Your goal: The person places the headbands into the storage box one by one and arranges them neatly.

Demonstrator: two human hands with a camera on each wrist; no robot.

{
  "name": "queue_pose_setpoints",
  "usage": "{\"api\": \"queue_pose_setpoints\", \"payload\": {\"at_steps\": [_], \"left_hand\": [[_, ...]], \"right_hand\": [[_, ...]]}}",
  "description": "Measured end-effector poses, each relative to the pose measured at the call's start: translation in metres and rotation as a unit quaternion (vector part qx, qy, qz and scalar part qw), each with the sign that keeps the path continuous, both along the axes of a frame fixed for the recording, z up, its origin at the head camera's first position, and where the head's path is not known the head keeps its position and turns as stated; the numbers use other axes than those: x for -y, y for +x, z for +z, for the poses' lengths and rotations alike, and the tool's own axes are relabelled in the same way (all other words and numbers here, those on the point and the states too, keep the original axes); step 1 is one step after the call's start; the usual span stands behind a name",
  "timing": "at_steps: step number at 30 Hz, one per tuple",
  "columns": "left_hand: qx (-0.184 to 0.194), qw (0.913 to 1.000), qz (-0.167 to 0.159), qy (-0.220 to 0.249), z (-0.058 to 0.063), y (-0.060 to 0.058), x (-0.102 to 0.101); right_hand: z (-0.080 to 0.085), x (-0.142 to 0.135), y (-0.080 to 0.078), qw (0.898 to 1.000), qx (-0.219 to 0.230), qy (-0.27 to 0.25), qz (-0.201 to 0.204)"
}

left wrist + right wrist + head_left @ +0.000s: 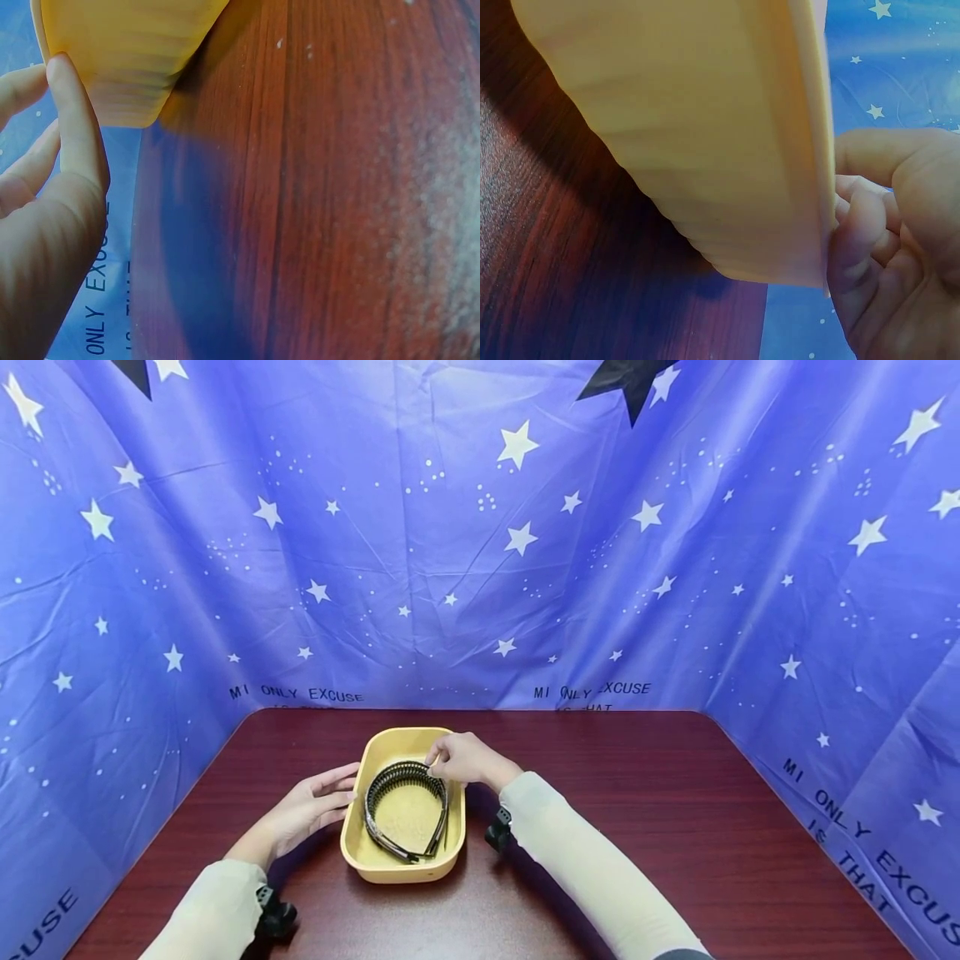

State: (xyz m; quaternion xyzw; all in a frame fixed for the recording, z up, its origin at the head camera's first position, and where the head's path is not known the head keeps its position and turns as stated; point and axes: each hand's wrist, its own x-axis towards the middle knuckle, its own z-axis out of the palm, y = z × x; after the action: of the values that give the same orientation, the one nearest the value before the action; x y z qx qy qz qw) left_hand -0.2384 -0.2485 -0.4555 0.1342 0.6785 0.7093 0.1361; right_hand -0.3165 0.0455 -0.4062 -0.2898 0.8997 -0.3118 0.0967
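Note:
A yellow plastic basin (403,874) stands on the table with several black toothed headbands (372,802) nested inside it. My right hand (463,758) reaches over the basin's right rim, and its curled fingers pinch the headbands at their upper right. In the right wrist view the basin wall (690,142) hides those fingertips. From the left, my left hand (311,807) rests relaxed fingers against the outside of the basin. The left wrist view shows its fingertip (60,67) right at the basin's rim.
The dark red wooden table (637,802) spreads around the basin. Behind and at both sides hangs a blue curtain (450,543) with white stars and lettering. A black wrist camera (276,916) is strapped at the left sleeve, another wrist camera (498,831) at the right.

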Motion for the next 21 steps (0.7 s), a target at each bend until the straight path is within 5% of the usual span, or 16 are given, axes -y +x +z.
{"api": "queue_pose_setpoints", "payload": {"at_steps": [21], "left_hand": [[0.004, 1.0, 0.007, -0.001, 0.0002, 0.0014, 0.0]], "right_hand": [[0.0009, -0.0006, 0.0033, 1.0, -0.008, -0.017, -0.015]]}}
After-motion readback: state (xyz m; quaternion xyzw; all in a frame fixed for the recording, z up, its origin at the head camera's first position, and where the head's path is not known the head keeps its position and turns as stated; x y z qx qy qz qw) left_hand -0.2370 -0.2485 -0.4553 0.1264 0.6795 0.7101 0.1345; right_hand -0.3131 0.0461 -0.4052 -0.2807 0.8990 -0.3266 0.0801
